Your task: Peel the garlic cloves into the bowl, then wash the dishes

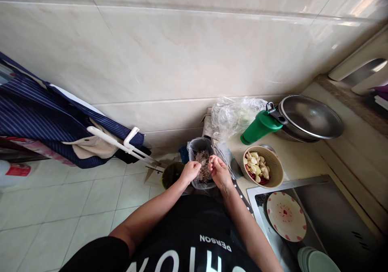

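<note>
My left hand (190, 170) is curled closed over a small bin lined with a plastic bag (200, 146) that holds papery peelings. Close beside it, my right hand (218, 171) pinches a pale garlic clove (212, 159) at its fingertips, above the same bin. To the right on the counter stands a tan bowl (274, 174) holding peeled garlic cloves and red chilli pieces. What the left fingers hold, if anything, is too small to see.
A green bottle (260, 127) lies by a steel wok (309, 117) at the back. A clear plastic bag (235, 112) is against the wall. A patterned plate (286, 216) sits in the sink (333, 211). A striped cloth (45, 110) hangs left over the tiled floor.
</note>
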The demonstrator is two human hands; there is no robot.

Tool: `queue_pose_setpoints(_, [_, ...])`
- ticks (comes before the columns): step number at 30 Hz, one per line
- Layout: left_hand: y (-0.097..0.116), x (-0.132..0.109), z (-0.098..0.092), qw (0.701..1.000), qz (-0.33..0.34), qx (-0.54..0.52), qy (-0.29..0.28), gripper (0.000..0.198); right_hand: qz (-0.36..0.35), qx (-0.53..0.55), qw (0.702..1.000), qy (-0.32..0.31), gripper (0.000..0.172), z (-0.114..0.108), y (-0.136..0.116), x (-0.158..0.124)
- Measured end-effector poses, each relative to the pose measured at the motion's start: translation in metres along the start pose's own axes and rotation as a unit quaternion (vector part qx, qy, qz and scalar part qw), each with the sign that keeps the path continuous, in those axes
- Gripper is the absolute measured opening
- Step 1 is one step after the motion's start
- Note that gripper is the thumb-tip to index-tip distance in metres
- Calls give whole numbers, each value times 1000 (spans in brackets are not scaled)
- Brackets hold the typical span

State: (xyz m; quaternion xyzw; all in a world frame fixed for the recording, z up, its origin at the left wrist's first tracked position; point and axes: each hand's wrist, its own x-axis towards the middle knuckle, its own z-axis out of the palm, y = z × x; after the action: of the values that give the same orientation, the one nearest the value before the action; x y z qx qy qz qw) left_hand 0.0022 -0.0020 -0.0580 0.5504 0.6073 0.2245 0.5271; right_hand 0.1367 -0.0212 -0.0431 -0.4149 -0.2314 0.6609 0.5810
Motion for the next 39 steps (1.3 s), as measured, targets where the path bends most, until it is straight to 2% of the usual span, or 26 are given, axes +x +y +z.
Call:
queue_pose_setpoints(4, [1,1,0,1000,23,1,-9,34,24,-44,999,-9,25,-6,6,-1])
queue_pose_setpoints(7, [3,1,1,998,50,-36,-23,29,16,-91,996,2,25,-9,10,-1])
queue_pose_setpoints(15, [8,-6,3,978,49,-147,-138,31,-91,-238,967,-8,17,-11,7,-1])
queue_pose_setpoints(20, [4,-6,2,979,65,-140,-131,33,-132,-315,939,-30,16,-14,5,-2])
queue_pose_setpoints(28, [0,-7,2,979,81,-134,-134,25,-144,-354,924,-8,15,-7,2,-6])
queue_pose_setpoints(32, [5,-9,0,985,88,-96,-116,26,-122,-322,939,3,17,-7,6,-6])
queue_pose_setpoints(36, [11,-10,-2,988,95,-60,-101,31,-56,-196,979,0,23,-6,14,-5])
queue_pose_setpoints(39, [12,-11,-1,990,86,-45,-107,34,-23,-96,995,29,25,-4,16,-4])
